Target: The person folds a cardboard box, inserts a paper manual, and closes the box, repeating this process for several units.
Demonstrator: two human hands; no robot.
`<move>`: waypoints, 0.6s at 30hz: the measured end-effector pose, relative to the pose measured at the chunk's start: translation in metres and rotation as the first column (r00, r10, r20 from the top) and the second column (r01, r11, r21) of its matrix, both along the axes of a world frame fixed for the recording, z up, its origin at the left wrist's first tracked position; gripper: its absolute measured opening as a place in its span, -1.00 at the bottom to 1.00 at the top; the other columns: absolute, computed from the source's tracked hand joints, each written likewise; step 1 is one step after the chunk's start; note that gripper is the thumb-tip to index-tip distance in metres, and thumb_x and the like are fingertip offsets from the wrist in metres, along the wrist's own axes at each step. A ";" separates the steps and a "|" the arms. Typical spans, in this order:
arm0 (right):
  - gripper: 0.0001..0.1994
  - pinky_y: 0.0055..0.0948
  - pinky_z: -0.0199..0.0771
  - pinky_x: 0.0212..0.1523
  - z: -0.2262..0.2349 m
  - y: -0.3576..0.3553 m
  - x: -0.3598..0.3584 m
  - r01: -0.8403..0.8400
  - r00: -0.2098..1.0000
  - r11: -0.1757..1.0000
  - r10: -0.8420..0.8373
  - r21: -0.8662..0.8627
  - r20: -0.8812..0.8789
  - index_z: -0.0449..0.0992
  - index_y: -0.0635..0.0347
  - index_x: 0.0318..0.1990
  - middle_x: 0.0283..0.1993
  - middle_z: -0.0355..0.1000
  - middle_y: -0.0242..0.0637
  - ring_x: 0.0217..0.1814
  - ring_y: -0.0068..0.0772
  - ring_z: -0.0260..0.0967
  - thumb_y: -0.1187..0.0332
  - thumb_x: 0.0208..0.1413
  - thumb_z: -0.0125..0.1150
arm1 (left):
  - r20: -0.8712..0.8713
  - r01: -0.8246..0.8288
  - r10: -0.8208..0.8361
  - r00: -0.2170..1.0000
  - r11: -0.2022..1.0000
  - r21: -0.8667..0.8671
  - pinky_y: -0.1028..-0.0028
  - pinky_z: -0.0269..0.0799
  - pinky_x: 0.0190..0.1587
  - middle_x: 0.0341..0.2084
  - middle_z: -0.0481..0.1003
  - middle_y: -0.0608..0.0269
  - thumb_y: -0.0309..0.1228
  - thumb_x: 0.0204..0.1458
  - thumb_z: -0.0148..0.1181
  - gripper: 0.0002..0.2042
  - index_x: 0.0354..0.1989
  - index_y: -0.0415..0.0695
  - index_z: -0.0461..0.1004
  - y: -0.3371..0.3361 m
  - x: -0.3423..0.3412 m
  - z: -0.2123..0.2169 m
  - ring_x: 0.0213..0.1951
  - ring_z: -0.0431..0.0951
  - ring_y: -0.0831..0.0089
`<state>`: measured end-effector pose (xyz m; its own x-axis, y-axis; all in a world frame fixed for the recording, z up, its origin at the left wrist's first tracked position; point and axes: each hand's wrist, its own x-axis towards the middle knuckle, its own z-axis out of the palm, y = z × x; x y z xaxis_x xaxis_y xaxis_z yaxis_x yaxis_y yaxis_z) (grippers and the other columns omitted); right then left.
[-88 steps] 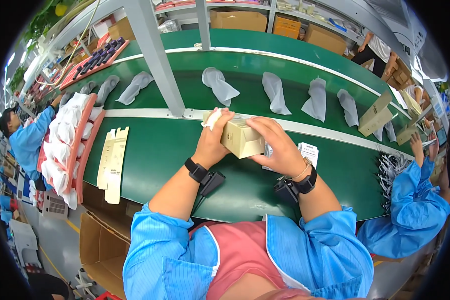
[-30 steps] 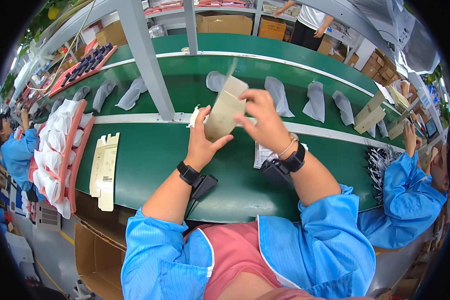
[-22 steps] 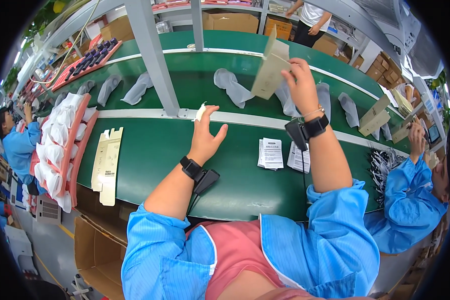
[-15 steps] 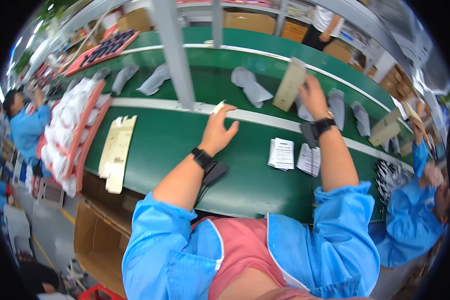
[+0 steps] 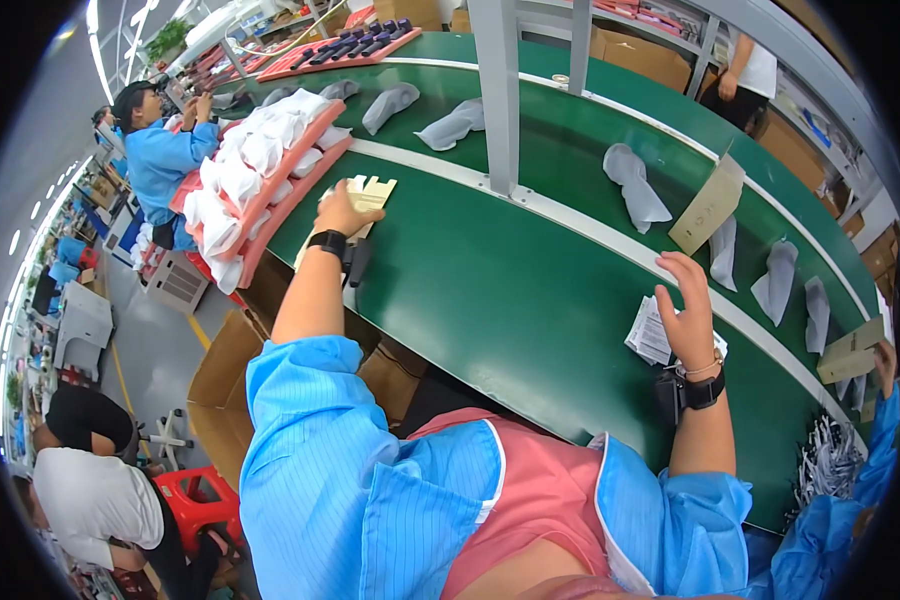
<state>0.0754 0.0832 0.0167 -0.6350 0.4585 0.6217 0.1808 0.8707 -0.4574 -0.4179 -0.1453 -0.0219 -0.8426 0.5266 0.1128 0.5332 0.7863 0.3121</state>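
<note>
My left hand (image 5: 348,208) is over the flat beige cartons (image 5: 378,190) at the left end of the green bench, thumb spread away from the fingers; whether it touches them is hard to see. With its fingers apart and nothing in them, my right hand (image 5: 688,312) hovers beside the printed leaflets (image 5: 649,332), partly covering them. Beyond it, an upright beige box (image 5: 708,207) with a raised flap stands on the conveyor belt. A grey-wrapped item (image 5: 724,252) lies right behind that box.
Several grey-wrapped items (image 5: 635,185) lie along the belt. A metal post (image 5: 497,110) rises from the white rail. Pink trays of white-wrapped items (image 5: 260,165) stand at left, an open cardboard box (image 5: 220,375) below the bench. Co-workers (image 5: 155,155) are on both sides.
My view has swung left. My left hand has moved from the bench middle to the flat cartons. My right hand has let go of the upright box and drawn back toward the leaflets.
</note>
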 end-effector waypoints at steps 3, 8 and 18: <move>-0.65 -0.29 0.24 0.17 0.003 -0.007 -0.008 -0.107 0.994 0.993 0.108 -0.043 0.033 0.43 0.18 -0.02 0.07 0.35 -0.17 0.14 -0.12 0.27 0.59 -0.01 0.13 | 0.083 -0.095 0.112 0.990 0.978 -0.186 0.20 0.25 0.20 0.11 0.35 -0.09 0.22 -0.59 0.46 0.22 0.33 -0.05 -0.01 -0.046 -0.046 -0.035 0.17 0.32 0.00; -0.65 -0.29 0.25 0.17 -0.010 -0.002 -0.007 -0.119 0.990 0.991 0.123 -0.065 0.074 0.43 0.17 -0.02 0.03 0.36 -0.17 0.13 -0.10 0.27 0.59 -0.01 0.13 | 0.140 -0.066 0.098 0.985 0.974 -0.217 0.20 0.27 0.19 0.12 0.32 -0.13 0.26 -0.61 0.46 0.25 0.36 -0.01 -0.04 -0.035 -0.032 -0.024 0.18 0.32 -0.01; -0.67 -0.28 0.30 0.13 -0.012 -0.007 -0.010 -0.172 0.981 0.984 0.176 -0.056 0.079 0.45 0.18 -0.04 0.02 0.37 -0.17 0.11 -0.09 0.30 0.60 -0.02 0.13 | 0.081 0.066 -0.047 0.996 0.966 -0.251 0.21 0.33 0.13 -0.01 0.41 -0.24 0.17 -0.50 0.40 0.15 0.35 -0.04 -0.03 -0.022 -0.005 -0.010 0.07 0.42 -0.04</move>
<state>0.0649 0.0765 0.0045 -0.7563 0.3647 0.5431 0.0679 0.8695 -0.4893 -0.4230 -0.1670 -0.0317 -0.8118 0.5767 -0.0916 0.5618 0.8142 0.1465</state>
